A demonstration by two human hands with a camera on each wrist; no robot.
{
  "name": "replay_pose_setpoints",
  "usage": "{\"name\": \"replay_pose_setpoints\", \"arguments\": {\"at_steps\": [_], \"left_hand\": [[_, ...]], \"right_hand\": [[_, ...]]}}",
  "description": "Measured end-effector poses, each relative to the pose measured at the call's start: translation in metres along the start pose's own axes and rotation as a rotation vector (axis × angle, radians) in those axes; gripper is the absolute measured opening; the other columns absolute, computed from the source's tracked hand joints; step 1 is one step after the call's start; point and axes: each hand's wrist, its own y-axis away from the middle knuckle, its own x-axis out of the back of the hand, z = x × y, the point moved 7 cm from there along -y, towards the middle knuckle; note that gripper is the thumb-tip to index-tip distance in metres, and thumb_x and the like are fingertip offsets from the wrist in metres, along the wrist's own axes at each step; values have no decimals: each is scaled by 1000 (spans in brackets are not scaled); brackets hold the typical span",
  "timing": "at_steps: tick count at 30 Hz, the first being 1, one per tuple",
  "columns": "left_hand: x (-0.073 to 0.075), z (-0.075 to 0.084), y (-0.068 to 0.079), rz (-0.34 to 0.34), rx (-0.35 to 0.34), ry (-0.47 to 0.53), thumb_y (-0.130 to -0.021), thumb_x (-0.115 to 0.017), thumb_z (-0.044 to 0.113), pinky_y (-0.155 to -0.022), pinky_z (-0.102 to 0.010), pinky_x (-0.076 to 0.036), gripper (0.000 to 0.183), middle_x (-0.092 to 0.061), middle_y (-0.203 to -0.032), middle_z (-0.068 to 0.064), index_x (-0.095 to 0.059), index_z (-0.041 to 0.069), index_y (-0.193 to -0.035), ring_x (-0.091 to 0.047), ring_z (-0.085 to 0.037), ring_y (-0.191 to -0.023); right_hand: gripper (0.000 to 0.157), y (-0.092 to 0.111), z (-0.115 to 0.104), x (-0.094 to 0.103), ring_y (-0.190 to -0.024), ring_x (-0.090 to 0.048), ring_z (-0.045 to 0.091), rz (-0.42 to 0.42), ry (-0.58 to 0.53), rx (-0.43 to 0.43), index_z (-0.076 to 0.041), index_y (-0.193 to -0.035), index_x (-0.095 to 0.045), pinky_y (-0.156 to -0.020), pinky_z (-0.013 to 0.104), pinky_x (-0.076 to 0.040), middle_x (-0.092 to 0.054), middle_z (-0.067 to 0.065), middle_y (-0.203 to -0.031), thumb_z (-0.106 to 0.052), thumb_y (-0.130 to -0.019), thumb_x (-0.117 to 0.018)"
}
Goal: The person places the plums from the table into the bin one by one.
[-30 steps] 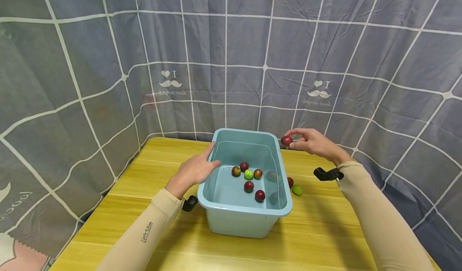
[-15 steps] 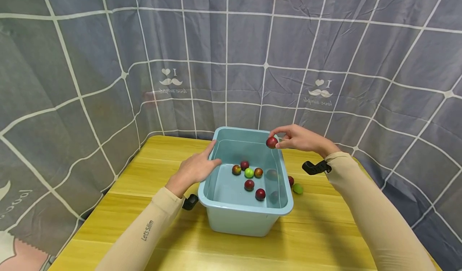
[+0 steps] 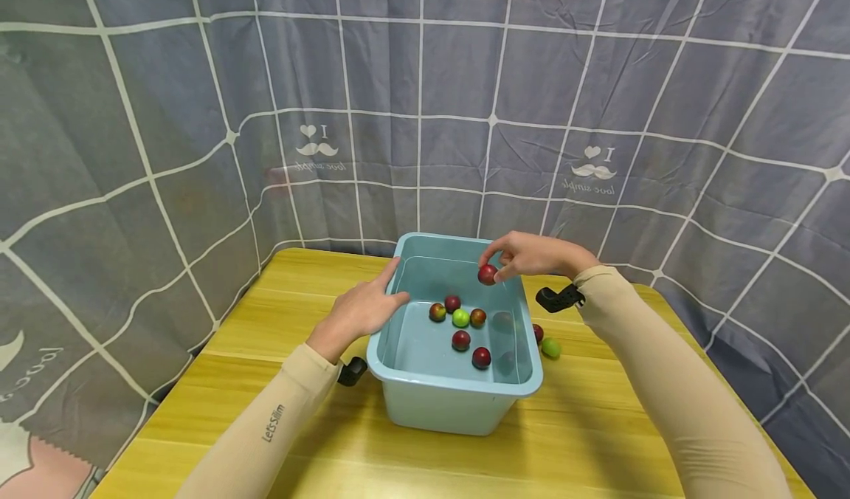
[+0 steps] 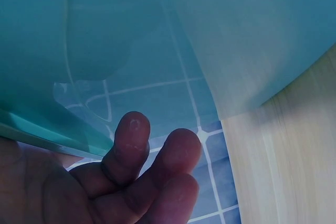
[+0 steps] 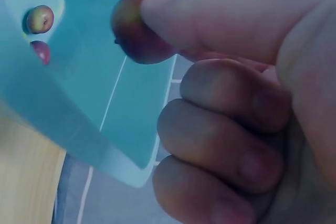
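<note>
A light-blue plastic tub (image 3: 458,384) stands on the wooden table. My left hand (image 3: 361,311) holds its left rim, thumb over the inside and fingers outside; the left wrist view shows bent fingertips (image 4: 181,153) beside the outer wall. Above the far right part of the tub, my right hand (image 3: 534,254) pinches a dark red plum (image 3: 487,274) between thumb and index finger. The other right fingers are curled into the palm in the right wrist view, where the plum (image 5: 128,35) shows a small stem end. Several red or mottled plums (image 3: 481,357) and one bright green fruit (image 3: 461,318) lie on the tub's floor.
Right of the tub, a green fruit (image 3: 550,348) and a partly hidden red plum (image 3: 538,332) lie on the yellowish wooden table (image 3: 285,292). A grey curtain (image 3: 451,152) with white grid lines hangs close behind and around the table.
The right hand has carried the plum leftward from beyond the right rim to above the tub's inside, slightly lower now. The left hand and the tub have stayed in place.
</note>
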Motion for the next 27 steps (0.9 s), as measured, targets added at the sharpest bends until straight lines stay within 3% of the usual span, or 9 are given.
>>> {"name": "replay_pose_setpoints", "arguments": {"at_steps": [8,17,27], "left_hand": [[-1,-1,0,1,8,-9,-96,-45,55,-59,-35,-46,78,-61,-136,-14,-9,37,-163,-63,-24,-85],[-1,0,0,1,17,-8,-95,-44,55,-60,-36,-46,78,-59,-141,-14,-10,36,-163,-64,-25,-91],[-1,-1,0,11,19,-17,-95,-45,55,-61,-36,-46,78,-57,-143,-14,-10,36,-163,-64,-27,-95]], "right_hand": [[26,-12,-12,-6,-58,-33,15,-89,26,-28,-14,-115,-71,-61,30,-32,-35,-2,-63,-11,-89,-72],[25,-26,-20,-13,-55,-28,12,-148,57,-40,-11,-112,-72,-58,28,-30,-33,-4,-61,-9,-88,-72],[23,-31,-17,-22,-66,-35,13,-200,129,-96,-11,-109,-72,-60,27,-32,-38,-3,-71,-9,-86,-74]]}}
